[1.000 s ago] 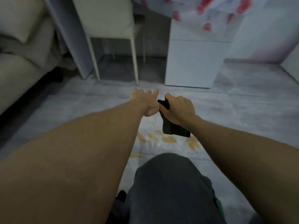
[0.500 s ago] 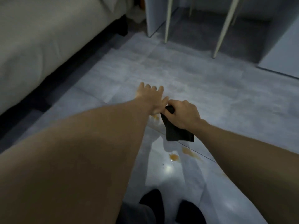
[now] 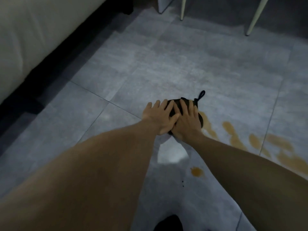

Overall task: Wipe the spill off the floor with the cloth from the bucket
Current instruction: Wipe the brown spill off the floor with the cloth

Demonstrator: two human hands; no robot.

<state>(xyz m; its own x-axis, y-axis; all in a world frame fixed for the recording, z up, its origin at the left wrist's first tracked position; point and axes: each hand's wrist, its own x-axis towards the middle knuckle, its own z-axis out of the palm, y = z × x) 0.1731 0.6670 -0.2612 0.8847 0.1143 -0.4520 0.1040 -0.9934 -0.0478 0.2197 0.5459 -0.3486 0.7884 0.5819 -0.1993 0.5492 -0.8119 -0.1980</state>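
A small black cloth [image 3: 177, 104] with a hanging loop at its far corner lies flat on the grey tiled floor. My left hand [image 3: 159, 116] and my right hand [image 3: 187, 120] both press down on it, fingers spread, side by side and touching. An orange-brown spill [image 3: 233, 135] spreads in several blotches over the tiles to the right of the cloth, starting at the cloth's right edge. One separate drop of spill [image 3: 197, 171] lies nearer to me. No bucket is in view.
A light sofa [image 3: 33, 39] with a dark base runs along the left. Two pale chair legs [image 3: 253, 19] stand at the back right. My dark shoe [image 3: 168, 224] shows at the bottom edge. A bright reflection [image 3: 171, 150] lies on the tiles below my hands.
The cloth hung from my right hand above the floor; now it lies flat on the tiles under both palms. The view has tilted further down toward the floor.
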